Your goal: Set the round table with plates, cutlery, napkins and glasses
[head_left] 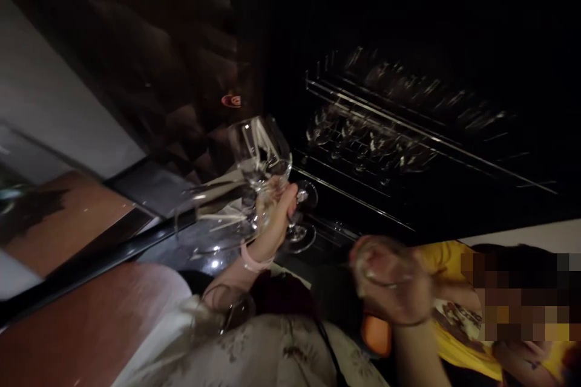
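My left hand (275,208), with a pink band at the wrist, is closed around the stems of wine glasses. Their clear bowls (261,151) stick out beyond my fingers, and round foot discs (300,237) show to the right of the hand. My right hand (393,290) is raised and smeared by motion. A curved, clear glass rim (385,278) shows across its fingers, which look closed on a glass. More glassware (224,230), blurred, lies just left of my left hand. Another clear glass (233,311) shows low in front of my patterned clothing.
A dark rack (372,112) at the right carries rows of stemmed glasses on wire shelves. A person in a yellow shirt (454,260) is close by at the lower right. A reddish-brown round surface (149,314) and a black counter edge (113,266) lie at the left.
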Demonstrator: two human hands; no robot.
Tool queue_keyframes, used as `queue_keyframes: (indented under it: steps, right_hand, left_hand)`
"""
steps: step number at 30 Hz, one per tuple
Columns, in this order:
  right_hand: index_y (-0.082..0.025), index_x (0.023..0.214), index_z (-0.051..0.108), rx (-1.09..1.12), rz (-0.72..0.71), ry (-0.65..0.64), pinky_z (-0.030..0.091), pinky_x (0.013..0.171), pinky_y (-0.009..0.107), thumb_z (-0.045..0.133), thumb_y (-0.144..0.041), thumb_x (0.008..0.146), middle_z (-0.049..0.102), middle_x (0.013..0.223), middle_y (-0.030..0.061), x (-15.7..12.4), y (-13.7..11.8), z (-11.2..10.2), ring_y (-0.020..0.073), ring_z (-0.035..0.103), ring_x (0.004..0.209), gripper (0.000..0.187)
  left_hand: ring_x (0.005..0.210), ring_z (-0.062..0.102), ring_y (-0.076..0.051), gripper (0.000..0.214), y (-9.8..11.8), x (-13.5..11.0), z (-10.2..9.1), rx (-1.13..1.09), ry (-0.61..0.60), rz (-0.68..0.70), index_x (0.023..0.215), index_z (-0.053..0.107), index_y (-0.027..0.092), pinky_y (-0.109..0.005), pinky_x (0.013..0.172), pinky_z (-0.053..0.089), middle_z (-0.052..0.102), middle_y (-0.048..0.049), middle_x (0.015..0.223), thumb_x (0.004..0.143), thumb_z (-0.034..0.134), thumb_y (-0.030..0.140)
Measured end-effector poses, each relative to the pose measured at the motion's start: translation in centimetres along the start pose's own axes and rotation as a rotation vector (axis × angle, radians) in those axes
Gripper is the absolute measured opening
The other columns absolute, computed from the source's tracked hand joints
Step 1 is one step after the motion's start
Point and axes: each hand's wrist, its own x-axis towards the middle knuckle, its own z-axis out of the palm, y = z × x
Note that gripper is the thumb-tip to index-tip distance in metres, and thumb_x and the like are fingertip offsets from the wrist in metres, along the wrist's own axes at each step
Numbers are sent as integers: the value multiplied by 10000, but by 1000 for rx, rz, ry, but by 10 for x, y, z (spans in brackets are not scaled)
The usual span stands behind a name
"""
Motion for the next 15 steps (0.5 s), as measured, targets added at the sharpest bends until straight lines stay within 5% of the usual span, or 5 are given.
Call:
queue_keyframes:
  steps: [4, 7, 11, 15]
  right_hand:
    - [-137, 937, 588, 428, 267, -208, 477, 770, 301, 495, -596, 849, 652, 930, 85, 27, 60, 52, 144, 610, 811, 477]
    - [-140, 944, 600, 684, 395, -312, 467, 675, 252, 504, -659, 803, 659, 906, 72, 41, 95, 71, 130, 608, 727, 546]
    - [-109, 999, 607, 704, 588, -459, 433, 610, 226, 443, -710, 797, 664, 840, 85, 49, 118, 79, 131, 606, 672, 655]
    - [-90, 1067, 588, 620, 644, -418, 410, 598, 221, 423, -676, 834, 661, 805, 75, 54, 118, 80, 114, 579, 626, 652]
  left_hand:
    - [482, 355, -63, 214, -4, -1, 4, -2, -3, 12, 782, 510, 197, -234, 501, 283, 385, 78, 540, 801, 668, 342]
    - [493, 366, -52, 192, 1, -7, 7, 3, -93, -26, 812, 521, 195, -223, 502, 293, 406, 72, 564, 822, 648, 338]
    - [486, 383, -38, 203, 11, -14, 9, 1, -249, -98, 828, 510, 189, -195, 464, 298, 437, 67, 593, 822, 648, 338]
    - [424, 383, -35, 248, 19, -21, 6, 123, -409, -142, 790, 512, 176, -171, 399, 292, 462, 72, 540, 795, 671, 367]
